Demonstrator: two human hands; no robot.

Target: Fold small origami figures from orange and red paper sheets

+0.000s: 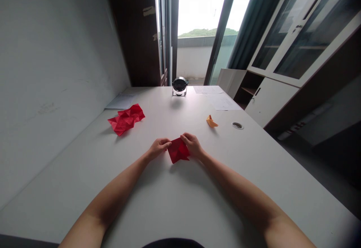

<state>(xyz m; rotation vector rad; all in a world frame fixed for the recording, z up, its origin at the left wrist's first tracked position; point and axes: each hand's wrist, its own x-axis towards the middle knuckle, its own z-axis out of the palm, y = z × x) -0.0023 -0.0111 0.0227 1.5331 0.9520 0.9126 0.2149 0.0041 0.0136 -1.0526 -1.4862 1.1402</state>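
Note:
A small folded piece of red paper (178,151) is held just above the white table, creased and with a pointed flap at its lower right. My left hand (159,147) is closed on its upper left edge, thumb on top. At the upper right, my right hand (193,145) pinches the same paper, its thumb near the top corner. The fingers beneath the paper are hidden. To the left lies a larger crumpled, creased sheet of red paper (126,119). A small orange folded paper piece (211,121) stands to the right, apart from both hands.
The white table (158,203) runs along a wall on the left. A round black device on a metal stand (179,85) sits at the far edge. Paper sheets (225,102) lie at the back right, another sheet (120,101) at the left. A cable hole (237,126) is on the right.

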